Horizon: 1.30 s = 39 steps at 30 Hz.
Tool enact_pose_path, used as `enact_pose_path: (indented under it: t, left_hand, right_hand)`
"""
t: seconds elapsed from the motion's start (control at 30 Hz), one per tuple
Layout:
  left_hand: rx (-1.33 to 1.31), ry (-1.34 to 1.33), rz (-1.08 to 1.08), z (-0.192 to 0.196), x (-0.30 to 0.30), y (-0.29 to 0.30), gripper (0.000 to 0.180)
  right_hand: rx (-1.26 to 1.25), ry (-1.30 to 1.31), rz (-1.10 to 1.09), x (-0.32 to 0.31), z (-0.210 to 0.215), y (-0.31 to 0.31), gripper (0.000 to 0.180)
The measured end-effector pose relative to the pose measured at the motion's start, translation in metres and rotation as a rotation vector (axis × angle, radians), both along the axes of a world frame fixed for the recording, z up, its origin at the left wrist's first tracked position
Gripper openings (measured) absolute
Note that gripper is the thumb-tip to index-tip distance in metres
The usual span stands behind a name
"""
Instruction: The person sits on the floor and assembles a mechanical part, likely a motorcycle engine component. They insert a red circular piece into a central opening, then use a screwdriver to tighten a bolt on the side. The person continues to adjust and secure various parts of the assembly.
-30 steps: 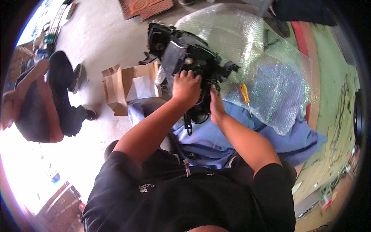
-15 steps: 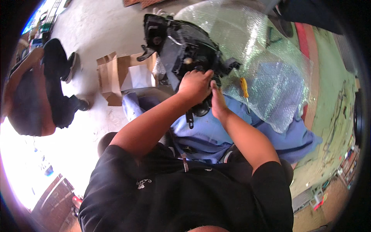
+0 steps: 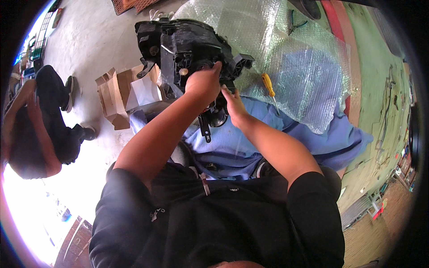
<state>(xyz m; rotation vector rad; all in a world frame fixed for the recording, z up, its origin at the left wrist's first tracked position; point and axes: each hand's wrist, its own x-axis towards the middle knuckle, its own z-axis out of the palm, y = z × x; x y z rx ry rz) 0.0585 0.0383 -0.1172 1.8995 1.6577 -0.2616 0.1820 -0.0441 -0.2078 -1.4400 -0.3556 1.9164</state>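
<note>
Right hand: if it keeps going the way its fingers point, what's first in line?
The right hand points up and left into the black plastic headlight housing, which its fingers already seem to touch beside the left hand. Depth is unclear.

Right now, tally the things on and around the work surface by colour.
Black: 2, the moulded plastic lamp housing held in both hands, and the pliers
Yellow: 1, the yellow-handled screwdriver
Brown: 1, the open cardboard box
Clear: 1, the bubble-wrap sheet
Blue: 1, the cloth
Total: 6
</note>
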Motion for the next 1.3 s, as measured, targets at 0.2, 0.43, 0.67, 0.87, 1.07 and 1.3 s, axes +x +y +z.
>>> enact_pose_path:
  t: [0.2, 0.43, 0.67, 0.87, 1.07, 1.3]
  left_hand:
    - [0.06, 0.041, -0.025, -0.004, -0.02, -0.02, 0.044]
    - [0.149, -0.145, -0.03, -0.009, -0.013, -0.008, 0.075]
    - [0.01, 0.004, 0.054, -0.006, -0.003, 0.001, 0.063]
    - [0.053, -0.055, 0.006, -0.011, -0.003, -0.002, 0.049]
    - [0.16, 0.008, -0.039, -0.015, -0.002, -0.012, 0.037]
    - [0.08, -0.045, 0.045, -0.008, -0.013, -0.022, 0.041]
  right_hand:
    - [0.019, 0.042, -0.022, 0.002, -0.002, 0.0, 0.067]
    - [0.074, 0.04, 0.054, 0.007, 0.001, 0.0, 0.067]
    - [0.058, 0.031, 0.101, 0.01, -0.002, 0.001, 0.071]
    - [0.026, -0.081, -0.1, 0.014, 0.005, 0.007, 0.072]
    - [0.147, -0.122, -0.079, 0.044, -0.001, 0.048, 0.056]
    - [0.035, -0.291, 0.034, 0.047, 0.01, 0.029, 0.026]
